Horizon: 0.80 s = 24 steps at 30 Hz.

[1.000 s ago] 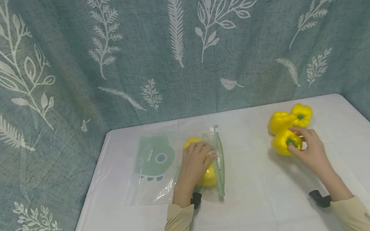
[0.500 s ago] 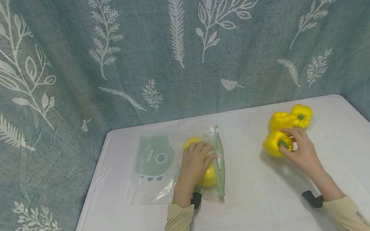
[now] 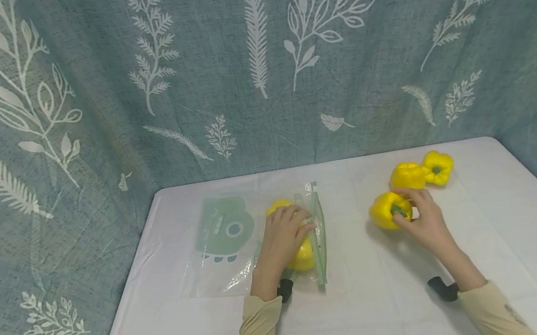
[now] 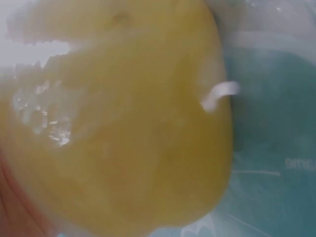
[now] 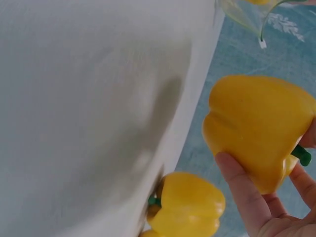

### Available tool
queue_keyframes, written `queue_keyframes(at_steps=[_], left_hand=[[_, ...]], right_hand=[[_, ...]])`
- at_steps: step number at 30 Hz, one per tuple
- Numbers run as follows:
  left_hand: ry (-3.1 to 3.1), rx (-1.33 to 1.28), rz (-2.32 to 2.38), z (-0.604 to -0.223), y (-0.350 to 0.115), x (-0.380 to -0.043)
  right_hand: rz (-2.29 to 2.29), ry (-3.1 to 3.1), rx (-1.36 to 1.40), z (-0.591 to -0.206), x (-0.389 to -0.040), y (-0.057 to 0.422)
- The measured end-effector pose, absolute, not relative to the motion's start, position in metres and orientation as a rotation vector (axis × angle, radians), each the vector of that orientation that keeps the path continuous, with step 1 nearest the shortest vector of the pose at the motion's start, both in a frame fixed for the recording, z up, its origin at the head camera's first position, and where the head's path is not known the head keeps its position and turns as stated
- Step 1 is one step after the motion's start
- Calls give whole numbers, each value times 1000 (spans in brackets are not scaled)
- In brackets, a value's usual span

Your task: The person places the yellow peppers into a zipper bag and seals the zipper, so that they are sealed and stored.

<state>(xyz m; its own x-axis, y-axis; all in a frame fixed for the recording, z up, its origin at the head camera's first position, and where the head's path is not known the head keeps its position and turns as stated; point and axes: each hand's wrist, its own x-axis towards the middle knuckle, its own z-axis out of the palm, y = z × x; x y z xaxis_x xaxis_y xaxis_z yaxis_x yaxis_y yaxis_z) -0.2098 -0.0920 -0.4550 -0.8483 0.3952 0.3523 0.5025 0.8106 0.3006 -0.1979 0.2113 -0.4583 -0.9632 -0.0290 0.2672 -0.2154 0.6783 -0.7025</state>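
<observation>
A clear zip bag (image 3: pixel 275 277) with a green printed patch lies on the table, its slider edge facing right. Yellow bell pepper (image 3: pixel 302 257) shows inside it, above and below my left hand (image 3: pixel 283 236); how many peppers lie there is hidden. My left fingers curl over the bag near its mouth and hold it. In the left wrist view the bagged pepper (image 4: pixel 133 123) fills most of the picture. My right hand (image 3: pixel 425 223) holds another yellow bell pepper (image 3: pixel 383 211) by its stem end, off the table; its green stem (image 5: pixel 301 155) points toward the palm.
Two more yellow bell peppers sit at the back right: one on its side (image 3: pixel 405 175), the other with its stem end (image 3: pixel 438 167) facing me. The white-covered table (image 3: pixel 364 304) meets a leaf-patterned curtain (image 3: pixel 231 68) at the back and sides.
My right hand has moved left with the bell pepper, away from the two peppers at the back right. My left hand and the zip bag have stayed in place.
</observation>
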Motion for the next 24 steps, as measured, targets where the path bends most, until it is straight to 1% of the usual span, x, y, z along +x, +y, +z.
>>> queue_keyframes(at_steps=[24], left_hand=[[-2738, -676, -577, -457, -91, -208]], right_hand=[[1299, -2643, 329, -462, -206, 169]])
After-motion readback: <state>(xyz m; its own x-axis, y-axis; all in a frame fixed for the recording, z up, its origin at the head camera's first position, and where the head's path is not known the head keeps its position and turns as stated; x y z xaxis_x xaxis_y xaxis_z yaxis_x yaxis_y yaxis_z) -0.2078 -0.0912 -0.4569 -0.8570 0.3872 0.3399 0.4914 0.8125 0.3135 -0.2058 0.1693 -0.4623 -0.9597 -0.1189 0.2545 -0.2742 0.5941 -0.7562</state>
